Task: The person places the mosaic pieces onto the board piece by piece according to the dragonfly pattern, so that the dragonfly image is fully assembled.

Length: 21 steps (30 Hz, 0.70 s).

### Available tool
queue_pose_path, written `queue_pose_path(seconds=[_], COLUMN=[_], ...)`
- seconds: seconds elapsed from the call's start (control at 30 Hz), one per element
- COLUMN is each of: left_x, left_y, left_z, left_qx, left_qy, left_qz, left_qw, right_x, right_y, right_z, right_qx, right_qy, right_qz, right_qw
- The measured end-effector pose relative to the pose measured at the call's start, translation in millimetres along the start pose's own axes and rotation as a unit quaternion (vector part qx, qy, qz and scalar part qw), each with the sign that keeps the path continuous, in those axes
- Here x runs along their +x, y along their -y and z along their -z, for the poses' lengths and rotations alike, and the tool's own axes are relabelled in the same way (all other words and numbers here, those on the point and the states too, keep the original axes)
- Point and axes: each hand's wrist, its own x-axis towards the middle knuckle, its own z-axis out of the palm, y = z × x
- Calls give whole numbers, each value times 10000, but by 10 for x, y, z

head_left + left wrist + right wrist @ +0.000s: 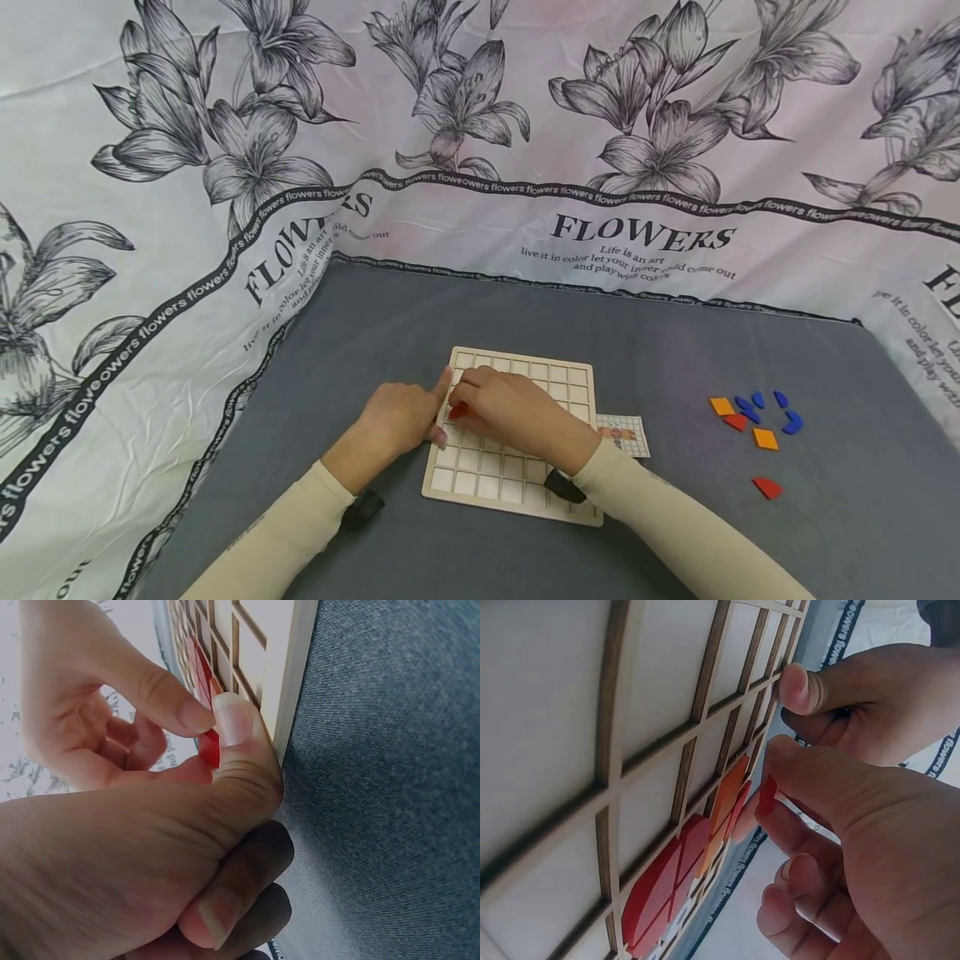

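A square wooden grid board [480, 486] lies on the grey cloth. My left hand [401, 414] grips its left edge, thumb on top and fingers curled at the side. Over the board's left part, my right hand [510, 408] pinches a small red piece [766, 796] between thumb and fingertip, just above the grid and close to the left thumb. In the right wrist view, red pieces [651, 900] and an orange piece [726, 796] sit in cells of the grid. From the head, the right hand hides these cells.
A printed pattern card [630, 433] lies by the board's right edge, partly covered. Farther right are loose blue pieces [792, 422], orange squares [766, 439] and red pieces [767, 487]. A flower-printed cloth [450, 221] hangs behind and at the sides.
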Motion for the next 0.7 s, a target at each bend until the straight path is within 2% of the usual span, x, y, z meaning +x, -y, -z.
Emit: queue_pose_path(seconds=[0.27, 0.7], left_x=[-1, -1], left_y=[-6, -12], left_z=[-9, -11], left_qx=[11, -10], left_qy=[23, -15], left_qz=[32, 25], left_qw=[10000, 10000], right_x=[34, 49], right_y=[5, 21], right_z=[-52, -69], right_qx=[186, -9], right_qy=[47, 126], right_qz=[-82, -122], right_qw=[9998, 9998])
